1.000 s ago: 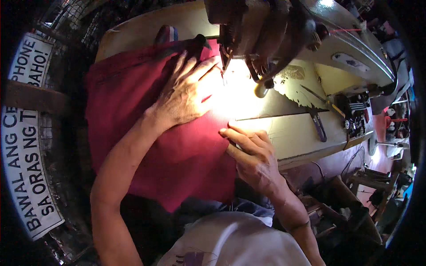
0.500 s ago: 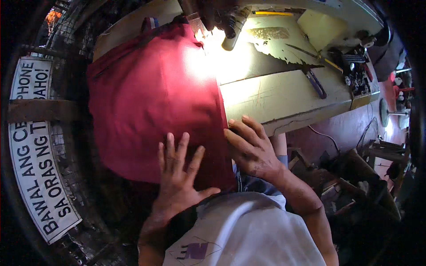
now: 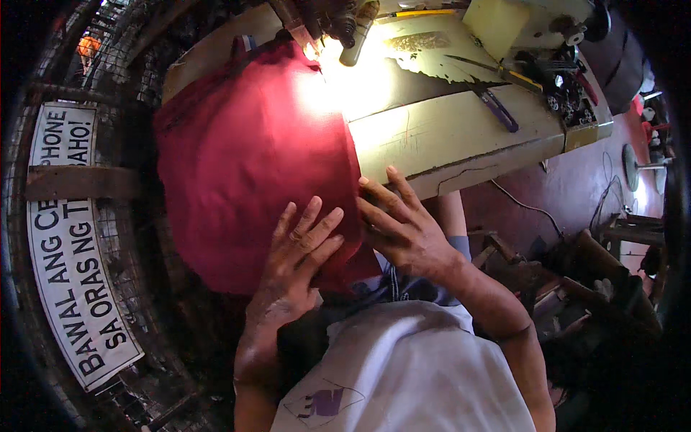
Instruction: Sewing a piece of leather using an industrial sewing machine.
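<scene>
Deep red cloth (image 3: pixel 237 173) covers the left part of the table (image 3: pixel 453 137); its near portion extends past the table's front edge, toward the person. Its far corner meets the sewing machine (image 3: pixel 317 18) at the back of the table, under bright light.

Left hand (image 3: pixel 288 273): positioned at the table's near side, resting on the lower cloth, fingers extended and slightly parted, no grasp applied. Right hand (image 3: pixel 414 237): positioned at the table's front edge, fingertips at the cloth's right border. Its fingers are loosely extended; the thumb is hidden, so whether it pinches the border cannot be told.

On the table's right half lie a purple-handled tool (image 3: pixel 500 114) and a thin pointed tool with a yellow handle (image 3: pixel 524 79). A cluster of small dark parts (image 3: pixel 568 104) sits at the table's right end.

Left of the table, a brown bar (image 3: pixel 83 183) crosses a white sign (image 3: pixel 75 266). Right of the table, a cord (image 3: pixel 533 209) lies on the floor (image 3: pixel 515 205).
</scene>
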The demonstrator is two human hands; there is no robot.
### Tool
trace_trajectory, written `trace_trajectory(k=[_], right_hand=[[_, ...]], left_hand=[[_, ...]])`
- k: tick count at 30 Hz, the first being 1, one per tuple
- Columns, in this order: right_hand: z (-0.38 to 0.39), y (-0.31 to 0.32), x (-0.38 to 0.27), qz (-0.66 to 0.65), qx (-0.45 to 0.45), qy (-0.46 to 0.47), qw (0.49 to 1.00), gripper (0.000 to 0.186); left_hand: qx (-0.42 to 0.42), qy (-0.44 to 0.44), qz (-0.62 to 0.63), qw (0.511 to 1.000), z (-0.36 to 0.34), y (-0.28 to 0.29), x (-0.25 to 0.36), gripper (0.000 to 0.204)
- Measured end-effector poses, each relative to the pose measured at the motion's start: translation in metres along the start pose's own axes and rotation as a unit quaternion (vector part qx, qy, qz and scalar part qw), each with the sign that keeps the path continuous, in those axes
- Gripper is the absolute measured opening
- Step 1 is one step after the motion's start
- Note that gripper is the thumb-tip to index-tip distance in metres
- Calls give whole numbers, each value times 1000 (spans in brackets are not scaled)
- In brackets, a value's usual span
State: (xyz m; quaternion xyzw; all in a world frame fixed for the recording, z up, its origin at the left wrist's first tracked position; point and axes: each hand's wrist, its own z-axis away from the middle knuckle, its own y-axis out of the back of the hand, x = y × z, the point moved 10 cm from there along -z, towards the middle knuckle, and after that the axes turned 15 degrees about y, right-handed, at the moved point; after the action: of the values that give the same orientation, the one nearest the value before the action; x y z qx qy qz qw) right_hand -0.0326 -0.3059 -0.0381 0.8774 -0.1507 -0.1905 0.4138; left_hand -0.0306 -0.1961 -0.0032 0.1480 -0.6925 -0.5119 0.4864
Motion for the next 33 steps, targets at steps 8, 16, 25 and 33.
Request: trace_trajectory(k=[8,16,25,33], right_hand=[[11,-7,3,-24,12,-10,1000,28],[10,-1,6,-19,68,-27,997,31],[3,5,0,-12,27,5,1000,30],[-10,11,-2,-17,-7,7,1000,12]], left_hand=[[-45,16,-15,999,-11,-9,5,48],[-60,3,-49,997,-11,-9,10,49],[-94,3,-62,994,-14,-3,14,49],[140,22,-69,988,-94,29,-57,60]])
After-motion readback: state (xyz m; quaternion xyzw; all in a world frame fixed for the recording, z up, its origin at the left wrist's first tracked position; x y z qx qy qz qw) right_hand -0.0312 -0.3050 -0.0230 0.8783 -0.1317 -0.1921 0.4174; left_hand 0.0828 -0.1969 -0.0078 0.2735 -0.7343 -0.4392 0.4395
